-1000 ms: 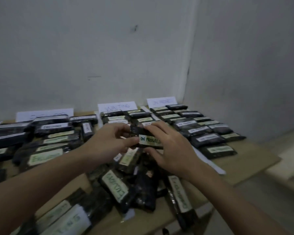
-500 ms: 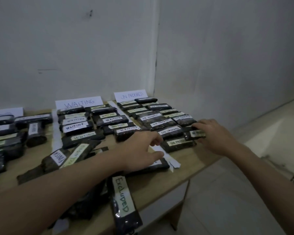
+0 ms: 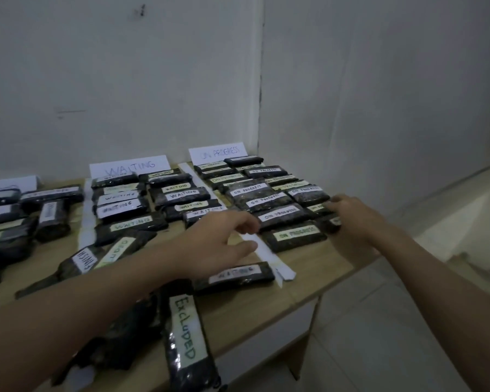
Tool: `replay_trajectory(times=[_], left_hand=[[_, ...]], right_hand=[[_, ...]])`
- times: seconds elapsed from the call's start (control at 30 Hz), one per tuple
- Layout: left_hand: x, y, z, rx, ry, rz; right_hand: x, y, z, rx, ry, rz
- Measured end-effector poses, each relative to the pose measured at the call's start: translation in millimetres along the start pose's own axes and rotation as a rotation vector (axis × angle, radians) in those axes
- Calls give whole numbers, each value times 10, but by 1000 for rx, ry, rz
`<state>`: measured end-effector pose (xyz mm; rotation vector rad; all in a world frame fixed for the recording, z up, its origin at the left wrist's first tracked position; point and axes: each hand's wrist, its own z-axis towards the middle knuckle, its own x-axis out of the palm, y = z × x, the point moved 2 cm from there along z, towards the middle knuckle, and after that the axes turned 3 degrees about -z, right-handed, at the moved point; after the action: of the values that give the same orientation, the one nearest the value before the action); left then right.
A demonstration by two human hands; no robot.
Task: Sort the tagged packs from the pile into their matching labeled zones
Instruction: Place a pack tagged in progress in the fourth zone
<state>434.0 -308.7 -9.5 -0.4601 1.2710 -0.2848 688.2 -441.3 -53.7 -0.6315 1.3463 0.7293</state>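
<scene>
Dark pack [image 3: 329, 222] under right hand [image 3: 351, 216]

**Counter loaded with labelled packs**

The light wooden counter [image 3: 317, 267] stands in a corner of white walls. At its back edge stands the WAITING sign [image 3: 129, 166], with rows of dark WAITING packs [image 3: 122, 207] in front of it. Right of that sign is the ON PROGRESS sign [image 3: 217, 152], above its own rows of packs [image 3: 266, 203]. A white paper strip [image 3: 262, 251] divides the two groups. Nearer than the sign, an EXCLUDED pack [image 3: 188, 339] overhangs the front edge beside a loose pile [image 3: 116, 332].
</scene>
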Motion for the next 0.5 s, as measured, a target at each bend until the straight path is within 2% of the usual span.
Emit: replay_trajectory(times=[0.07,0.13,0.2,0.23,0.37,0.5], left_hand=[[-105,48,-94,-17,-37,-32],[-202,101,-216,-28,-63,-55],[-289,165,-353,-39,-89,-59],[-325,200,-427,-46,-101,-61],[-463,348,-727,-84,-154,-76],[-606,449,-975,-114,-182,-61]], right_hand=[[-81,319,-130,-82,-148,69],[-158,751,-335,-291,-282,234],[-215,1214,-585,-490,-318,401],[-228,1424,-718,-523,-313,463],[-213,2050,-1197,-383,-190,586],[-94,2304,-1428,-245,-30,456]])
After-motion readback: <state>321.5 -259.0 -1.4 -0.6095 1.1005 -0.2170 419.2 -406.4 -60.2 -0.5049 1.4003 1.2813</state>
